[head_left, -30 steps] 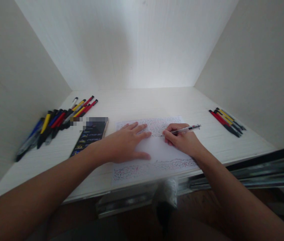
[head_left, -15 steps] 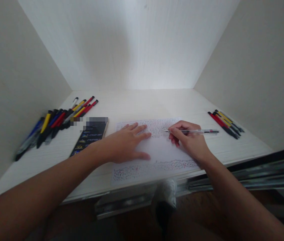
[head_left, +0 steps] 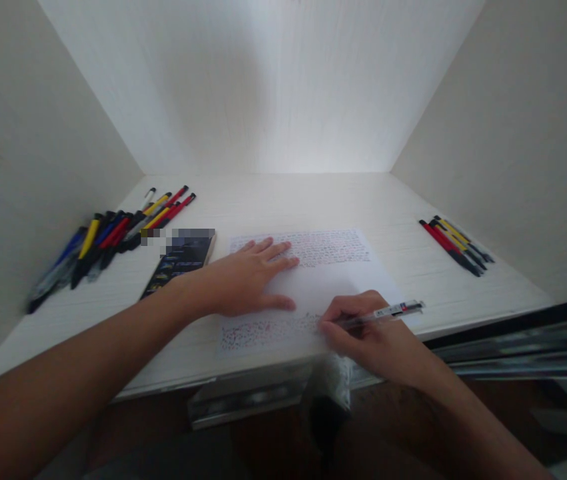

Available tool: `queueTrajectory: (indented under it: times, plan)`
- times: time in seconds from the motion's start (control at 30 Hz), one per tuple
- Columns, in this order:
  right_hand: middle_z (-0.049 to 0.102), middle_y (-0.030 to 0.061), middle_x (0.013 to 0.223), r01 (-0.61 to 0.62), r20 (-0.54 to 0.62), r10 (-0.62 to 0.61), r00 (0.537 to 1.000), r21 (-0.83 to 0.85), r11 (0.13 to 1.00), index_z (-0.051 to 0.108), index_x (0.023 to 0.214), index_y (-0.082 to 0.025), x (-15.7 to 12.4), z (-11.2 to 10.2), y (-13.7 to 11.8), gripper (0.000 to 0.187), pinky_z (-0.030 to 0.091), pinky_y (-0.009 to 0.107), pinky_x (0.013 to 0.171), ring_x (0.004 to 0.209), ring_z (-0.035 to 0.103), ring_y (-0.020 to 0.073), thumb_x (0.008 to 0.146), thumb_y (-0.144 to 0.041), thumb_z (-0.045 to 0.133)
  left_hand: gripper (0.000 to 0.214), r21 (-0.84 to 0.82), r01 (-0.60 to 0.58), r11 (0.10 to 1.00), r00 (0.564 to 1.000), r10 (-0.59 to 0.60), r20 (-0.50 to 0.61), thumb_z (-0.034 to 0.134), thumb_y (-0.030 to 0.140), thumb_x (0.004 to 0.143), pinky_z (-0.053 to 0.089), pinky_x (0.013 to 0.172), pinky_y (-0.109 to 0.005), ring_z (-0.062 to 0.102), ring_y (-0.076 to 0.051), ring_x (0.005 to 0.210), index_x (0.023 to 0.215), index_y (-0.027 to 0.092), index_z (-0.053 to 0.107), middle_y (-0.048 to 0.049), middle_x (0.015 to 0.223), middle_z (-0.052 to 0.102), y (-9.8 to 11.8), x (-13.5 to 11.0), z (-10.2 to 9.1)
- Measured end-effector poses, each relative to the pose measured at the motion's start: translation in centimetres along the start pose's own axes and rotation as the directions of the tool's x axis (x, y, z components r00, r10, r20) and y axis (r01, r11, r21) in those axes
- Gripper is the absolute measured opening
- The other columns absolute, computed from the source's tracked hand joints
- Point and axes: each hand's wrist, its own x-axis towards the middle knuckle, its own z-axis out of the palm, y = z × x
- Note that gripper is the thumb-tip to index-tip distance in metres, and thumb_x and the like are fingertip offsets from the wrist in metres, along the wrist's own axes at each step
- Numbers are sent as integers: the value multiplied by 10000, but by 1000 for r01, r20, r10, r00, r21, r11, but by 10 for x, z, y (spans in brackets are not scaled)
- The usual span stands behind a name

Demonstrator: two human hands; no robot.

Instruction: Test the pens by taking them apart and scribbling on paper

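Note:
A white sheet of paper [head_left: 308,287] lies on the white desktop, with dense small handwriting across its top and bottom bands and a blank strip between them. My left hand [head_left: 251,277] rests flat on the paper's left part, fingers spread. Closed around a clear pen [head_left: 396,310] with a printed label, my right hand [head_left: 368,330] is over the lower right of the sheet. The pen's tip is hidden by my fingers, near the lower band of writing. Beside my left wrist lies a dark phone [head_left: 183,257] with a lit screen, partly covered by my forearm.
Several red, yellow, blue and black pens [head_left: 108,240] are heaped along the left wall. A smaller group of pens [head_left: 456,247] lies at the right. Panels enclose the desktop [head_left: 308,200] at the back and both sides. Metal rails [head_left: 513,353] run below the front edge.
My right hand has moved with the pen from the upper band of writing down toward the lower band. My left hand stays flat on the paper.

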Motion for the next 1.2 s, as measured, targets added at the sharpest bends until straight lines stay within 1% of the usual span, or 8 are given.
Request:
queueTrajectory:
  times: [0.17, 0.5, 0.8, 0.9, 0.97, 1.03, 1.1, 1.2]
  plan:
    - [625, -29, 644, 12, 25, -11, 1000, -56, 998, 662, 696, -196, -2, 2, -2, 185, 406, 257, 633, 629, 541, 108, 875, -222, 624, 874, -3, -5, 1000, 1000, 5, 0, 311, 803, 905, 128, 1227, -520, 137, -364, 1523, 1585, 258, 258, -117, 1663, 142, 0, 0, 1]
    - [600, -34, 626, 30, 8, -30, 1000, -75, 997, 645, 685, -190, 0, 5, 0, 194, 390, 259, 618, 603, 512, 101, 876, -190, 612, 891, -18, 18, 1000, 1000, -18, 4, 333, 819, 887, 139, 1224, -533, 159, -379, 1515, 1584, 268, 265, -113, 1664, 144, 2, 1, -1]
    - [584, -34, 599, 4, 39, -3, 999, -10, 1000, 631, 668, -184, 0, 4, -4, 211, 364, 247, 550, 563, 497, 97, 878, -192, 608, 920, -19, 12, 1000, 1000, -12, 10, 310, 842, 871, 135, 1221, -544, 155, -381, 1516, 1584, 262, 264, -121, 1664, 135, 1, 1, 1]
    - [564, -24, 610, 14, 19, -15, 1000, 75, 997, 625, 661, -187, -1, 3, -1, 248, 370, 261, 558, 582, 494, 110, 902, -246, 617, 911, -25, 13, 1000, 1000, -13, 8, 313, 834, 878, 124, 1224, -534, 142, -373, 1520, 1584, 260, 263, -115, 1665, 133, 0, 1, 1]
    - [581, 1, 679, 62, -57, -50, 997, 231, 971, 642, 689, -194, 1, 2, 4, 300, 399, 279, 600, 650, 524, 134, 949, -326, 574, 893, -29, 19, 999, 1000, -18, 18, 323, 817, 891, 119, 1225, -526, 139, -365, 1522, 1586, 261, 256, -113, 1666, 128, 2, 1, -1]
    - [611, 29, 779, 112, -212, -25, 977, 407, 907, 671, 771, -208, 4, -2, 9, 328, 440, 310, 682, 755, 565, 165, 989, -393, 510, 882, -34, 26, 999, 999, -25, 35, 336, 804, 898, 114, 1225, -524, 131, -361, 1524, 1588, 260, 251, -113, 1666, 121, 4, 0, -4]
    - [570, 10, 721, 172, -391, 64, 918, 537, 826, 672, 878, -237, 8, -10, 15, 289, 458, 344, 734, 709, 550, 169, 1001, -421, 486, 885, -41, 37, 998, 998, -34, 57, 351, 801, 897, 109, 1227, -526, 116, -362, 1527, 1589, 258, 252, -112, 1667, 110, 6, -1, -8]
    - [308, -65, 553, 275, -590, 122, 798, 536, 798, 616, 872, -268, 11, -30, 22, 256, 426, 344, 663, 509, 340, 140, 961, -498, 548, 894, -41, 52, 998, 997, -49, 65, 375, 800, 891, 104, 1231, -531, 111, -369, 1526, 1585, 247, 268, -115, 1666, 109, 9, -2, -14]
